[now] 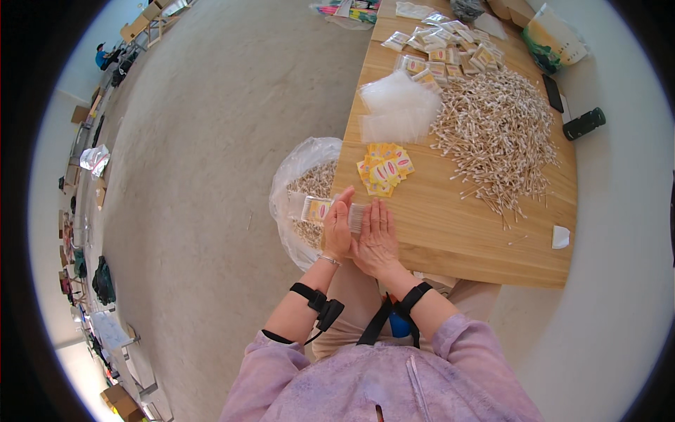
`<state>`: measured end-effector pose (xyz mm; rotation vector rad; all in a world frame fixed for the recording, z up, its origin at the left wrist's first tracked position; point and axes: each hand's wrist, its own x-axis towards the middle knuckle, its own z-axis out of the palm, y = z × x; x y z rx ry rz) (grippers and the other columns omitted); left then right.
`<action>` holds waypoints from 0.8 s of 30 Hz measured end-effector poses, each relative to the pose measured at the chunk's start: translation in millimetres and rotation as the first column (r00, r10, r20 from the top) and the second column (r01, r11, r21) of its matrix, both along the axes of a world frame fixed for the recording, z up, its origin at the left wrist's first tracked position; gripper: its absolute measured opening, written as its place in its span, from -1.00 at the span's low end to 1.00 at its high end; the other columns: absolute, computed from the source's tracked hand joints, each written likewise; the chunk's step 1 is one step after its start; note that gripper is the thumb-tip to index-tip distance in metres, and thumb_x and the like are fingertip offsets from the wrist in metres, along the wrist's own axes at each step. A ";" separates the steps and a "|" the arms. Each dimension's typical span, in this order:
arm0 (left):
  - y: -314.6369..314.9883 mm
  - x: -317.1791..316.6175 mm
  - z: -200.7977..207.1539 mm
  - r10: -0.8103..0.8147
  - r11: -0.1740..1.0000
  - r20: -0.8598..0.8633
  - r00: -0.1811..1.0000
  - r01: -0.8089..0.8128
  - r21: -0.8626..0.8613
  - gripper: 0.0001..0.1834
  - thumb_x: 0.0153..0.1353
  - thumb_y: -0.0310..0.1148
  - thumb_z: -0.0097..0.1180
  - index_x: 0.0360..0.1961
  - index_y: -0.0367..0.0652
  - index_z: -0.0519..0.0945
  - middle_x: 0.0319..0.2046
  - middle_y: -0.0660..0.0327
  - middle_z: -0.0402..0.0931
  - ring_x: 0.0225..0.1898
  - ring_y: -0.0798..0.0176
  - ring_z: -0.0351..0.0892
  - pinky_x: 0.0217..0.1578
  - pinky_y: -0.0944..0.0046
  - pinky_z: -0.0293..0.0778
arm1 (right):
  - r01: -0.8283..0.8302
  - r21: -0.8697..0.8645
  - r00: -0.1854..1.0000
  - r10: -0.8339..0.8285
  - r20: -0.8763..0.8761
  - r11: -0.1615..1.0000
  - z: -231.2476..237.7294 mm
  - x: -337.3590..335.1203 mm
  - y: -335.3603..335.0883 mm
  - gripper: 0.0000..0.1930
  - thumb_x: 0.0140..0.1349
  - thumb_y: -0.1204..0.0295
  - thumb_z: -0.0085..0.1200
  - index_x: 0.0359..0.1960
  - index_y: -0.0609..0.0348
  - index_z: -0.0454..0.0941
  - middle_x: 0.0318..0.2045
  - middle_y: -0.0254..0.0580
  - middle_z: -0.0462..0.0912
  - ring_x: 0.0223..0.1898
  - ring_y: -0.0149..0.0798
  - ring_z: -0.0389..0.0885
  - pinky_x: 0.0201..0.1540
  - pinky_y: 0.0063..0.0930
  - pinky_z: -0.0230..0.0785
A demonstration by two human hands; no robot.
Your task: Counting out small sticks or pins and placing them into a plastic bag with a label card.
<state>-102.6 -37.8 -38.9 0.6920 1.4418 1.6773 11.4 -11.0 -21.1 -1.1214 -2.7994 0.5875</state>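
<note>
At the table's near left corner, my left hand (337, 228) is closed on a small clear plastic bag. A yellow and white card (318, 209) shows in the bag on the hand's left side. My right hand (377, 239) lies close by with its fingers stretched out flat along the tabletop. Between the two hands is a bundle of cotton swabs (356, 218) lined up side by side; whether they are inside the bag I cannot tell. Just beyond my fingers lies a loose stack of yellow cards (384, 169).
A big heap of loose cotton swabs (496, 133) covers the table's (450, 243) right side. Beyond the cards lie empty clear bags (399, 105) and several filled packets (450, 53). A large plastic sack of swabs (309, 179) stands left of the table. A dark green cylinder (585, 124) lies by the wall.
</note>
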 end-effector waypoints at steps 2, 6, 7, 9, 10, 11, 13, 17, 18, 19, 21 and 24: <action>1.2 -1.9 2.0 -0.008 1.000 -0.041 0.999 0.008 0.005 -0.44 0.43 -0.09 -0.34 0.20 -0.38 0.28 0.23 0.04 0.25 0.29 0.17 0.16 0.30 0.25 0.03 | 0.034 -0.022 0.999 -0.034 0.018 0.999 0.5 -3.1 -0.6 -0.13 0.17 0.06 -0.11 0.32 0.48 -0.14 0.38 0.20 -0.23 0.43 0.09 -0.37 0.41 -0.09 -0.52; 0.9 1.3 8.2 -0.007 0.999 -0.141 0.990 0.003 -0.032 -0.47 0.44 -0.11 -0.33 0.18 -0.34 0.33 0.21 0.06 0.29 0.26 0.18 0.21 0.27 0.25 0.09 | 0.025 -0.007 1.000 -0.025 0.011 1.000 -0.4 -2.5 -1.2 -0.14 0.17 0.06 -0.14 0.32 0.47 -0.17 0.38 0.20 -0.26 0.43 0.08 -0.41 0.41 -0.09 -0.54; 1.0 1.5 8.5 -0.004 0.999 -0.144 0.990 -0.001 -0.032 -0.47 0.44 -0.11 -0.33 0.18 -0.34 0.33 0.21 0.06 0.29 0.26 0.18 0.21 0.27 0.25 0.09 | 0.001 -0.002 1.000 -0.001 0.017 1.000 -0.4 -1.3 -0.6 -0.13 0.17 0.05 -0.14 0.32 0.47 -0.17 0.38 0.20 -0.26 0.43 0.08 -0.41 0.41 -0.09 -0.54; 1.1 1.2 10.0 -0.011 0.998 -0.264 0.965 -0.004 -0.057 -0.50 0.43 -0.14 -0.32 0.17 -0.32 0.35 0.20 0.09 0.32 0.26 0.20 0.22 0.26 0.25 0.10 | -0.025 -0.012 0.999 0.025 0.023 1.000 1.9 1.7 0.9 -0.13 0.18 0.05 -0.14 0.32 0.47 -0.17 0.38 0.20 -0.25 0.43 0.08 -0.40 0.41 -0.10 -0.54; 0.3 0.4 10.8 -0.007 0.998 -0.268 0.963 -0.009 -0.056 -0.50 0.43 -0.14 -0.32 0.17 -0.32 0.35 0.20 0.09 0.32 0.26 0.20 0.22 0.26 0.25 0.10 | -0.047 -0.024 0.998 0.048 0.032 0.999 3.4 1.9 1.3 -0.14 0.18 0.06 -0.14 0.33 0.47 -0.17 0.38 0.21 -0.25 0.43 0.08 -0.40 0.41 -0.10 -0.54; -1.0 -0.7 11.6 -0.013 0.998 -0.263 0.965 -0.006 -0.068 -0.52 0.43 -0.17 -0.29 0.17 -0.32 0.35 0.19 0.09 0.32 0.26 0.20 0.22 0.26 0.25 0.10 | -0.051 -0.024 0.998 0.052 0.027 0.998 3.1 1.2 0.4 -0.14 0.18 0.06 -0.14 0.33 0.47 -0.17 0.38 0.21 -0.25 0.43 0.08 -0.40 0.41 -0.10 -0.54; -1.9 -3.4 15.4 -0.021 0.997 -0.256 0.966 0.001 -0.079 -0.54 0.42 -0.20 -0.26 0.16 -0.33 0.36 0.19 0.09 0.33 0.26 0.20 0.22 0.26 0.24 0.09 | -0.045 -0.010 0.999 0.045 -0.013 0.999 -0.7 2.8 -0.6 -0.13 0.17 0.06 -0.13 0.32 0.47 -0.17 0.38 0.21 -0.22 0.43 0.08 -0.37 0.42 -0.12 -0.53; -13.7 -42.2 28.4 -0.085 0.989 -0.615 0.784 -0.010 -0.149 -0.58 0.34 -0.32 -0.13 0.17 -0.30 0.34 0.18 0.00 0.32 0.26 0.10 0.22 0.25 0.23 0.11 | -0.006 -0.002 0.994 0.005 -0.110 1.000 -8.1 3.7 -1.9 -0.10 0.14 0.11 -0.05 0.32 0.48 -0.20 0.37 0.23 -0.21 0.42 0.11 -0.35 0.41 -0.08 -0.51; -17.5 -54.8 30.6 -0.033 0.992 -0.790 0.612 -0.079 -0.103 -0.55 0.29 -0.38 -0.06 0.18 -0.29 0.32 0.17 -0.07 0.31 0.25 0.02 0.23 0.23 0.21 0.14 | 0.000 0.003 0.994 0.001 -0.112 1.000 -6.6 3.0 -2.6 -0.09 0.14 0.10 -0.03 0.32 0.48 -0.20 0.37 0.23 -0.20 0.42 0.11 -0.33 0.41 -0.09 -0.50; -23.5 -68.3 24.6 -0.033 0.991 -0.793 0.608 -0.084 -0.106 -0.55 0.29 -0.38 -0.06 0.18 -0.29 0.32 0.17 -0.07 0.31 0.25 0.02 0.23 0.23 0.21 0.14 | 0.000 0.007 0.993 0.001 -0.120 1.000 -5.3 0.3 -3.9 -0.09 0.14 0.09 -0.01 0.32 0.48 -0.20 0.37 0.23 -0.20 0.42 0.11 -0.32 0.41 -0.10 -0.50; -30.0 -87.8 -0.9 -0.069 0.929 -0.956 0.285 -0.330 -0.165 -0.53 0.32 -0.33 -0.08 0.22 -0.27 0.27 0.17 -0.03 0.32 0.25 0.08 0.24 0.21 0.21 0.20 | -0.008 0.005 0.991 0.008 -0.136 1.000 -4.1 -4.2 -5.2 -0.08 0.13 0.09 0.00 0.32 0.48 -0.20 0.37 0.22 -0.20 0.42 0.11 -0.32 0.41 -0.10 -0.49; -25.4 -95.1 -20.5 -0.047 0.940 -0.262 0.964 -0.046 -0.337 -0.52 0.40 -0.25 -0.21 0.25 -0.26 0.22 0.15 0.07 0.35 0.21 0.17 0.28 0.18 0.25 0.25 | 0.000 0.022 0.991 0.003 -0.136 1.000 -5.3 -8.6 -6.8 -0.07 0.12 0.09 0.01 0.32 0.48 -0.19 0.37 0.21 -0.19 0.42 0.08 -0.32 0.42 -0.11 -0.49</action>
